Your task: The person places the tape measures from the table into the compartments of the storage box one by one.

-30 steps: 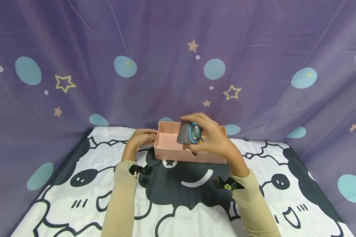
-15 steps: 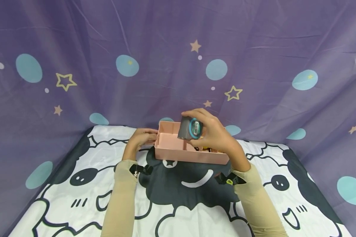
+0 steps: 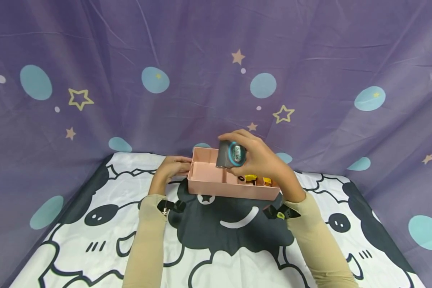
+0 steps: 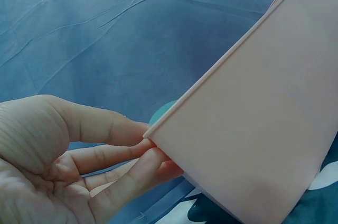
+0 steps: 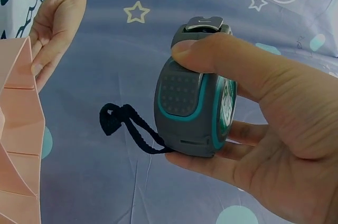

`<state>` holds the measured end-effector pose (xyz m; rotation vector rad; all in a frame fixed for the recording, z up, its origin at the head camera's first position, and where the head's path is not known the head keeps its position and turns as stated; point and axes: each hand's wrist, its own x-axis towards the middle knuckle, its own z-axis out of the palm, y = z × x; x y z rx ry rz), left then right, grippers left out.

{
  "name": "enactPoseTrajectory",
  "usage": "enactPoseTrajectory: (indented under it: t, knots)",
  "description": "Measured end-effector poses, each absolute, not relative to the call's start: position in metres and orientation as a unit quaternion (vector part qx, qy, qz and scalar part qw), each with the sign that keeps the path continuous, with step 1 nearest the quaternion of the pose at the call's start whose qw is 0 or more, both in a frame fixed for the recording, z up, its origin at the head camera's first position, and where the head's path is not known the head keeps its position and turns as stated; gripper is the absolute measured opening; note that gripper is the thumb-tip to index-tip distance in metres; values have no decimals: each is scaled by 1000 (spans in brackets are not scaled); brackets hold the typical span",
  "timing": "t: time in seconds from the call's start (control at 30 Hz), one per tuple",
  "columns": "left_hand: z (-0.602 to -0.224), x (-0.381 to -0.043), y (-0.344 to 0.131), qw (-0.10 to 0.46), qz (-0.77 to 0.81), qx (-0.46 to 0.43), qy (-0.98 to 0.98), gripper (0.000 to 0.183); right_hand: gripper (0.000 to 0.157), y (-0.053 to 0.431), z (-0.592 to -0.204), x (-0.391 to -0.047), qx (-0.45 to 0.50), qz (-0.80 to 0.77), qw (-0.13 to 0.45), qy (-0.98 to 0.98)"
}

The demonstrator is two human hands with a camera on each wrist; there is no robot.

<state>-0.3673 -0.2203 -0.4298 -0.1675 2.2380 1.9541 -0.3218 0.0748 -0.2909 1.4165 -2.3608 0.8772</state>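
Note:
My right hand (image 3: 263, 160) holds a grey and turquoise tape measure (image 3: 231, 154) above the pink box (image 3: 223, 189), thumb on one side and fingers on the other. The right wrist view shows the tape measure's (image 5: 182, 108) dotted grey pad, metal end hook at the top and a black cord loop (image 5: 138, 129) dangling from the bottom. At the box's left end is my left hand (image 3: 171, 169), its fingertips touching the end wall. Up close, the left wrist view has these fairly straight fingers (image 4: 119, 158) at the corner of the box (image 4: 248, 113).
Inside the box, the right part has dividers and small yellow things (image 3: 251, 178) with black parts. Its left compartment shows a bare floor. A white and black cartoon cloth (image 3: 237, 264) covers the table, and a purple patterned curtain (image 3: 201, 48) hangs close behind the box.
My right hand has lifted the tape measure slightly and the forearm has shifted right, uncovering the yellow things in the box. My left hand stays at the box's end.

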Motion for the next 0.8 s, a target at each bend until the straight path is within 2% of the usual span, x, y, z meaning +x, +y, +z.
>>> enactPoseTrajectory:
  t: [0.33, 0.8]
  knots:
    - [-430, -367, -221, 81, 655, -57, 749, 48, 78, 68, -288, -327, 471, 286, 57, -832]
    - [-429, -367, -221, 84, 656, -58, 748, 46, 78, 54, -286, -344, 476, 267, 46, -837]
